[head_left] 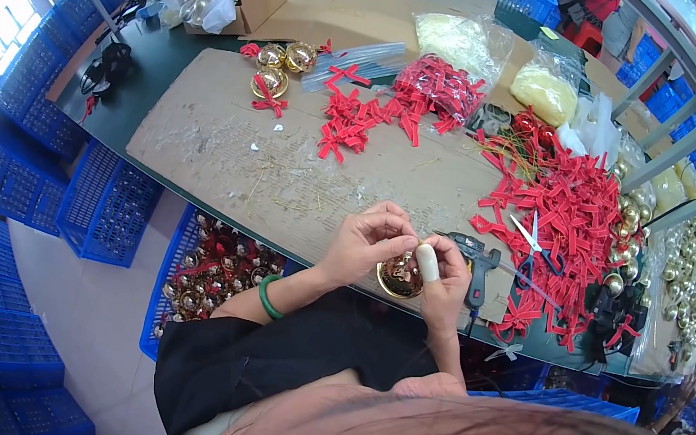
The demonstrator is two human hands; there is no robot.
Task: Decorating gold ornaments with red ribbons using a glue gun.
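Just past the table's near edge, my two hands meet over a shiny gold, round ornament with a rim. My right hand, with a pale finger cover on one digit, is closed on the ornament. The fingers of my left hand are pinched together at its top; whatever they grip is too small to make out. A green bangle circles my left wrist. Beside my right hand lies a glue gun. Scissors with dark handles rest against a large heap of red bows.
Gold ornaments with red bows sit at the far left of the cardboard. More bows and a bag of bows lie beyond. Small gold balls are piled at right. A blue crate holds ornaments below the table.
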